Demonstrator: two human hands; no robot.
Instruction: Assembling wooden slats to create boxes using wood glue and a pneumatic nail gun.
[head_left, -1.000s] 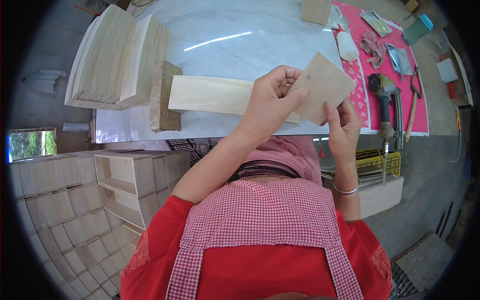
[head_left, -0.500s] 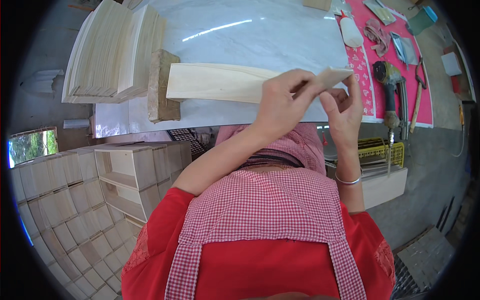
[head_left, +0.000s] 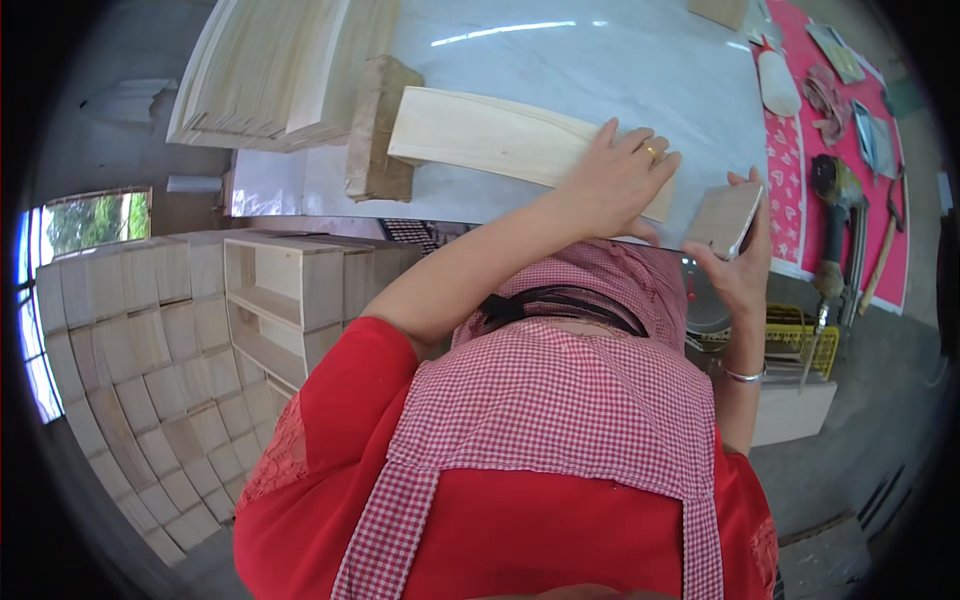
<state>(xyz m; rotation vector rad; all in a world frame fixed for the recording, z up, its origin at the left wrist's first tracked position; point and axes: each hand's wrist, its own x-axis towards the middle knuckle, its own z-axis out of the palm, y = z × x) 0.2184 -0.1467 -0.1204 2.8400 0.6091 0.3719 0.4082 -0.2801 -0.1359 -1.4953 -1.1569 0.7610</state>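
Observation:
A long pale wooden board (head_left: 490, 130) lies on the table with its left end against a brown block (head_left: 383, 130). Over the board's right end rests my left hand (head_left: 620, 180), palm down, its fingers spread and its thumb toward the table's near edge. To its right, my right hand (head_left: 742, 275) holds a small flat rectangular block (head_left: 724, 218) by its edges. The block is tilted up, and its brownish face turns toward the board. My left hand covers part of the board's right end.
A tall stack of thin boards (head_left: 270, 80) stands behind the brown block. On a pink cloth (head_left: 785, 190) at the right lie a white bottle (head_left: 777, 82), a rag (head_left: 828, 100), a power tool (head_left: 832, 220) and a hammer (head_left: 885, 245). Wooden boxes (head_left: 150, 350) are piled at the left.
My left hand has left the block and come down on the long board. My right hand has lowered the block toward me and tilted its face. The whole view has shifted.

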